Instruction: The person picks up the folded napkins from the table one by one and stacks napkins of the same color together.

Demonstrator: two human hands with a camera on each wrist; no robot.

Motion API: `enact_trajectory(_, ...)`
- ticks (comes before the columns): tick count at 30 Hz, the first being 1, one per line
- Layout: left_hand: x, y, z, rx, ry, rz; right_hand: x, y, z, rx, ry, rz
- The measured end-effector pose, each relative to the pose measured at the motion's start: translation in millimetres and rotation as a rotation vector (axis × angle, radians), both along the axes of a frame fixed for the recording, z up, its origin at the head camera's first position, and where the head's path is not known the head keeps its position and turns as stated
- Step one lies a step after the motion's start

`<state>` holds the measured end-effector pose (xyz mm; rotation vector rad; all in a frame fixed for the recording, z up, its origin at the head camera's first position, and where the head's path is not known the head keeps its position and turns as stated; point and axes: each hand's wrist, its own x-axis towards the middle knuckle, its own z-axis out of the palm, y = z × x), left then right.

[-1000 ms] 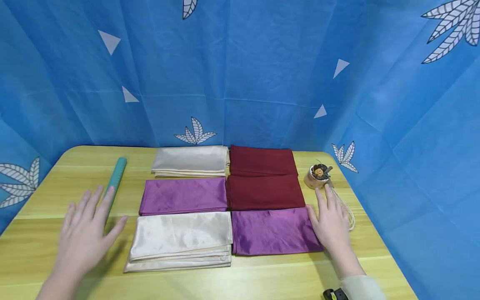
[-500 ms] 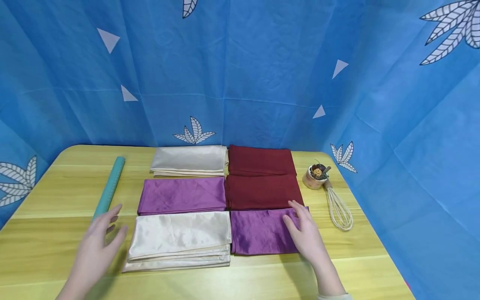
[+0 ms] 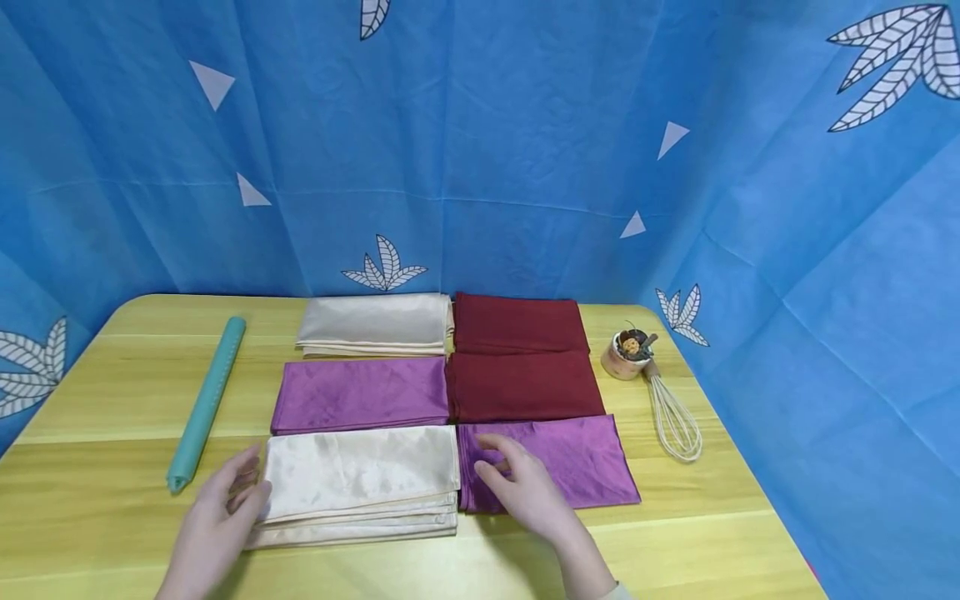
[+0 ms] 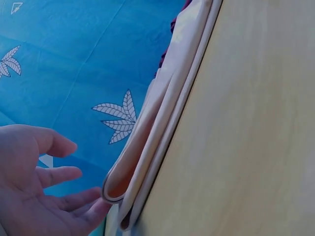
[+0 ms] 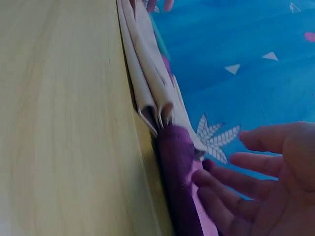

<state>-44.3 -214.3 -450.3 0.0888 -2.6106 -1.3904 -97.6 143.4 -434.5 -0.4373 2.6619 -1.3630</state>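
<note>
Cream cloth (image 3: 360, 483), the near one, sits at the front of the desk (image 3: 112, 392), folded in a few layers, with the left hand (image 3: 221, 517) right at its left edge. Fingers are loosely spread and relaxed; from the head view they look like they're just touching the edge, not gripping. In the left wrist view the fingertips are near the stacked folds (image 4: 147, 147), but I can't tell if there's actual contact. The right hand (image 3: 525, 487) rests on the near purple cloth (image 3: 570, 458), fingers spread flat, close to the seam where it meets the cream one. The right wrist view is blurry, though you can make out fingers (image 5: 231, 182) lying on the purple fabric (image 5: 179, 162).

Both forearms are cut off at the bottom of the frame. How many layers each cloth has is hard to count, apart from the near cream one.

Count: six folded cloths in a two by three grid. Two cream (second one (image 3: 375, 323) at the back left), two purple (other one (image 3: 360, 393) middle left), two dark red ( (image 3: 517, 323) back, (image 3: 525, 385) middle). One teal roll (image 3: 206, 404) on the left, one whisk (image 3: 671, 412) on the right, and one small pot (image 3: 625, 354) touching the whisk handle; its contents are too small to make out. Blue backdrop (image 3: 480, 150) behind everything.
</note>
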Motion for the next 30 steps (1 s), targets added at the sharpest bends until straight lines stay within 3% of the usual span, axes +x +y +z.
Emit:
enact_trajectory(6, -0.5, 4, -5.5, 0.005, -0.006, -0.003, -1.4, -18, -1.3, 0.065, -0.019, 0.08)
enact_trajectory(11, -0.7, 6, -6.2, -0.077, -0.057, 0.025, -2.4, -29, -1.6, 0.144, -0.015, 0.078)
enact_trajectory(15, -2.1, 7, -6.4, -0.134, -0.087, 0.026, -1.8, -36, -3.1, 0.232, 0.048, 0.09)
enact_trajectory(22, -3.2, 12, -8.5, -0.066, -0.156, -0.052, 3.0, -44, -7.2, 0.4, 0.139, 0.108)
enact_trajectory(30, -4.7, 23, -12.4, -0.062, -0.112, -0.061, 0.1, -51, -15.7, 0.416, 0.155, 0.12)
